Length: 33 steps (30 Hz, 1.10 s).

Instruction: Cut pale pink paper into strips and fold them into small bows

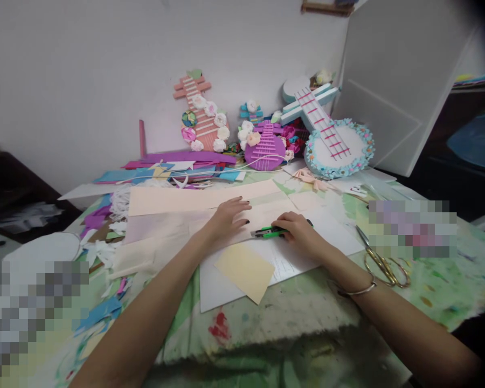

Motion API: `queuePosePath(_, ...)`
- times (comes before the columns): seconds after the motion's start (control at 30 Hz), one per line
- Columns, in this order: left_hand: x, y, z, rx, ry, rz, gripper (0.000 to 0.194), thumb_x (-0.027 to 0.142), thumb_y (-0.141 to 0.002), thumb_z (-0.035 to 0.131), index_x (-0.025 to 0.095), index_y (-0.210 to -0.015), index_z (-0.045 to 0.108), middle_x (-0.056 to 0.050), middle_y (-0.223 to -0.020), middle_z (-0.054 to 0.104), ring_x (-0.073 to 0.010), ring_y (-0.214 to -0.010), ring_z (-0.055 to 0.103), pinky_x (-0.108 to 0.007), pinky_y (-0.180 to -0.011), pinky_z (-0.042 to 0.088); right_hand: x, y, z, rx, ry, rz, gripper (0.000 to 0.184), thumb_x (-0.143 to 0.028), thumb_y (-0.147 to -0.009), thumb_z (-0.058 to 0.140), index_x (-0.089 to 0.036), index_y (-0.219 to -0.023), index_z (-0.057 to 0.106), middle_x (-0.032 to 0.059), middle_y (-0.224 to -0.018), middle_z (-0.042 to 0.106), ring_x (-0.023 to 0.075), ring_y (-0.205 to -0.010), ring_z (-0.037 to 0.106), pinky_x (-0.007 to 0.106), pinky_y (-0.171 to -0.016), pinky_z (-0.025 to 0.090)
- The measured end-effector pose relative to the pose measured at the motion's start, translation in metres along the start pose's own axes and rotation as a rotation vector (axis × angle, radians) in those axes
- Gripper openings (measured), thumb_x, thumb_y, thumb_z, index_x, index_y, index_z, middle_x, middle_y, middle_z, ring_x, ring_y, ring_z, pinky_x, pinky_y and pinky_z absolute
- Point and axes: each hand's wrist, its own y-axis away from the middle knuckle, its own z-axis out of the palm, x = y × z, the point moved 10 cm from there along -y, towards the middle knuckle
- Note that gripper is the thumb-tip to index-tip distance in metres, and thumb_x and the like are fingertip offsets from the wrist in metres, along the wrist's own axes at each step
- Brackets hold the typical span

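My right hand (297, 231) is closed around a green and black box cutter (269, 231), its blade end pointing left over the papers. Fingers spread, my left hand (230, 216) lies flat on a pale peach sheet (170, 200). Under both hands is a white board (214, 285), with faint writing near the right hand. A cream paper square (246, 272) rests on the board in front of my hands. Gold-handled scissors (383, 267) lie to the right of my right forearm.
Paper-decorated instrument models stand against the wall: a peach one (204, 116), a purple one (265, 148) and a light blue one (339, 148). White yarn (120, 205) and paper scraps (99, 315) crowd the left side. A stained green cloth (283, 318) covers the table.
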Motion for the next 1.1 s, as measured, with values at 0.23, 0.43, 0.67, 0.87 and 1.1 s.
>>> queuePosePath(0.23, -0.009, 0.005, 0.045, -0.304, -0.115, 0.069, 0.038, 0.031, -0.097, 0.039, 0.034, -0.133, 0.05, -0.003, -0.147, 0.041, -0.0303, -0.141, 0.022, -0.058, -0.109, 0.02, -0.002, 0.0, 0.001, 0.03, 0.012, -0.024, 0.044, 0.004, -0.072, 0.048, -0.016, -0.107, 0.068, 0.0111, -0.101, 0.065, 0.0229, -0.093, 0.055, 0.036, -0.081, 0.041)
queuePosePath(0.43, -0.028, -0.001, 0.038, -0.178, -0.06, 0.033, 0.036, 0.027, -0.092, 0.048, 0.026, -0.126, 0.058, -0.007, -0.141, 0.048, -0.0264, -0.133, 0.039, -0.043, -0.109, 0.03, 0.0, 0.0, 0.004, 0.051, 0.01, -0.036, 0.043, 0.002, -0.076, 0.049, -0.017, -0.109, 0.067, 0.0114, -0.102, 0.065, 0.023, -0.094, 0.056, 0.036, -0.08, 0.04)
queuePosePath(0.67, -0.051, -0.004, 0.007, 0.018, -0.042, -0.156, 0.034, 0.02, -0.082, 0.057, 0.015, -0.115, 0.064, -0.009, -0.093, 0.063, -0.0231, -0.089, 0.059, -0.037, -0.084, 0.048, -0.001, 0.0, 0.003, 0.048, 0.017, -0.037, 0.042, 0.001, -0.077, 0.049, -0.017, -0.11, 0.068, 0.0123, -0.103, 0.064, 0.0235, -0.094, 0.056, 0.036, -0.08, 0.04)
queuePosePath(0.87, -0.059, -0.003, 0.0, 0.058, 0.005, -0.184, 0.018, 0.01, -0.076, 0.057, 0.017, -0.086, 0.07, -0.003, -0.076, 0.058, -0.0172, -0.072, 0.057, -0.031, -0.072, 0.047, -0.002, 0.0, 0.002, 0.068, 0.015, -0.066, 0.042, 0.001, -0.076, 0.049, -0.015, -0.109, 0.068, 0.0129, -0.103, 0.065, 0.0242, -0.093, 0.057, 0.037, -0.078, 0.041)
queuePosePath(1.1, -0.055, -0.005, -0.007, 0.147, 0.055, -0.169, 0.018, 0.006, -0.074, 0.053, 0.017, -0.077, 0.066, -0.004, -0.083, 0.06, -0.0169, -0.078, 0.058, -0.03, -0.077, 0.046, -0.001, 0.002, 0.002, 0.067, 0.006, -0.063, 0.042, 0.002, -0.075, 0.05, -0.015, -0.109, 0.067, 0.013, -0.102, 0.065, 0.0246, -0.092, 0.056, 0.037, -0.077, 0.041)
